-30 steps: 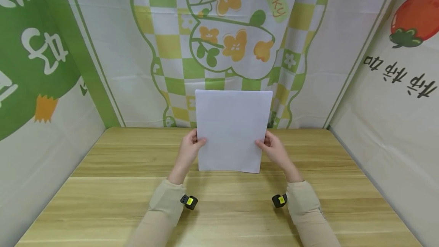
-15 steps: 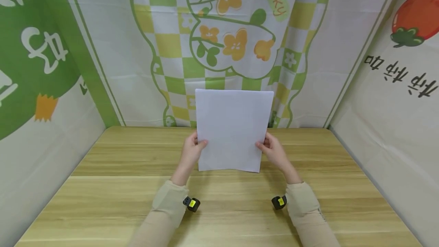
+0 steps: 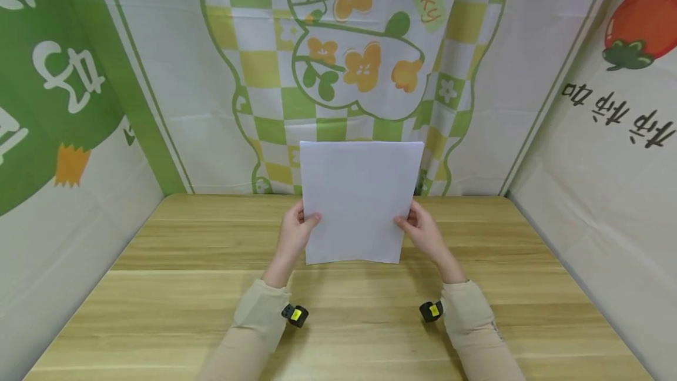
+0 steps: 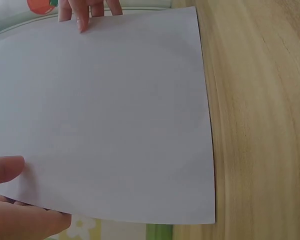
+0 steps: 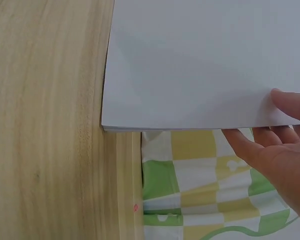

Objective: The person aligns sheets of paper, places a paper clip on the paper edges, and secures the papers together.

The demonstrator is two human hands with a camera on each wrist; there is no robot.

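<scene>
A stack of blank white paper point(image 3: 359, 193) stands upright over the wooden table, its lower edge at or close to the surface. My left hand point(image 3: 294, 229) grips its left edge, the thumb on the near face and the fingers behind. On the opposite edge my right hand point(image 3: 423, 230) pinches it the same way. The right wrist view shows several sheet edges layered at the side of the paper stack point(image 5: 190, 75), with the right thumb point(image 5: 290, 104) on the face. In the left wrist view the left thumb point(image 4: 7, 169) lies on the paper point(image 4: 115, 110).
The wooden table point(image 3: 174, 310) runs to a patterned cloth curtain point(image 3: 264, 69) behind the paper. Printed cloth walls stand at the left point(image 3: 63, 134) and right point(image 3: 597, 193). A small black camera with a yellow mark sits at each wrist.
The paper's top edge has dipped slightly, and its lower edge has risen a little at the right. Both hands keep their hold in nearly the same place.
</scene>
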